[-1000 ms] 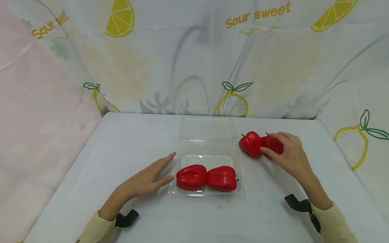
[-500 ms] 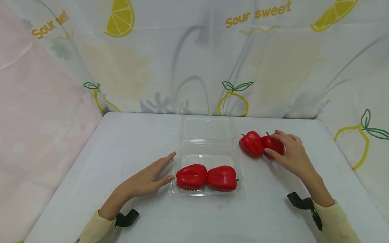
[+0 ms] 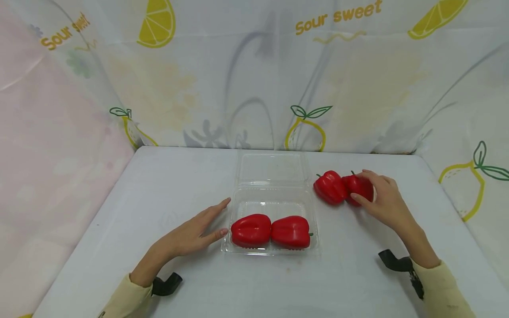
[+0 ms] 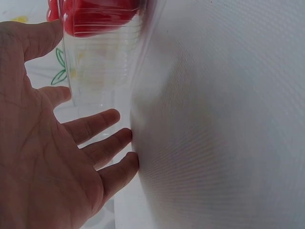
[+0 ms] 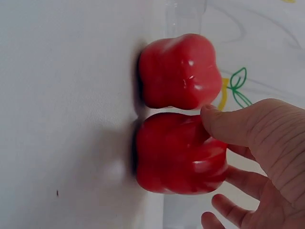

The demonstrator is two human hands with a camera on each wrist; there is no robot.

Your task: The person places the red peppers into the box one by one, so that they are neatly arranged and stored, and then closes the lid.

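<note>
My right hand (image 3: 385, 201) is at a red bell pepper (image 3: 359, 189) on the table, thumb on its near left side and fingers over the far side. In the right wrist view the thumb (image 5: 233, 125) lies against the upper edge of that pepper (image 5: 176, 155), which stands on the table. A second red bell pepper (image 3: 330, 187) sits close on its left. My left hand (image 3: 195, 234) rests with fingers spread along the left side of a clear plastic clamshell box (image 3: 238, 198). Inside the box, two red bell peppers (image 3: 251, 231) lie side by side in the near half.
The box's clear lid (image 3: 272, 168) lies folded back toward the rear of the white table (image 3: 167, 176). A lemon-printed cloth (image 3: 246, 66) hangs behind the table and along its sides. Black straps (image 3: 395, 261) with curved arms are on both wrists.
My right hand has shifted slightly to the right, its thumb sliding across the right pepper, which has turned or moved a little with it. The left hand and the box stay put.
</note>
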